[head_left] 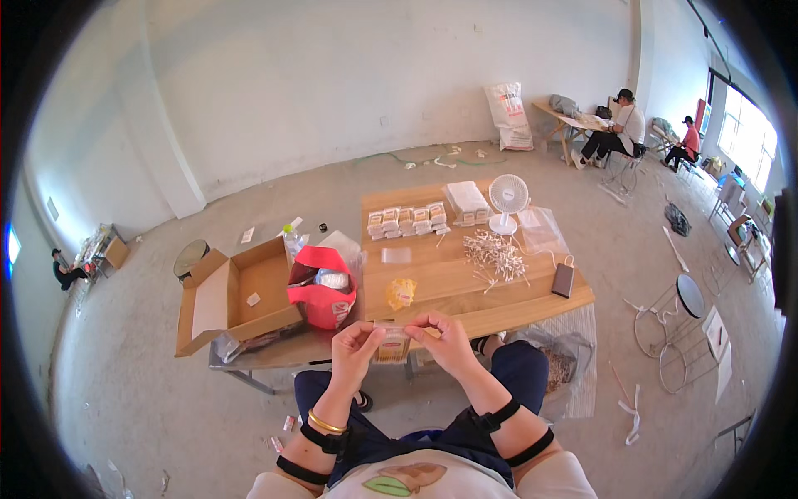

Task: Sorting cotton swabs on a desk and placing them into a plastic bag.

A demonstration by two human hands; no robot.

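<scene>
Held over the near edge of the wooden table [465,312] is a small see-through packet of cotton swabs [391,348], with thin yellowish sticks and a label showing. My left hand [357,348] pinches its upper left corner, and my right hand [440,341] pinches the upper right one. Beyond them lies a crumpled yellow bag [401,293]. A loose heap of cotton swabs [496,256] spreads over the right half of the table. Filled swab packets [407,221] stand in rows at the back left, near a flat see-through bag [396,255].
A small white fan [505,204], a stack of white bags [467,200] and a dark power bank [563,279] stand on the table. To the left are a red bag [324,303] and an open cardboard box [249,287]. Stools [688,296] stand right; people sit farther off.
</scene>
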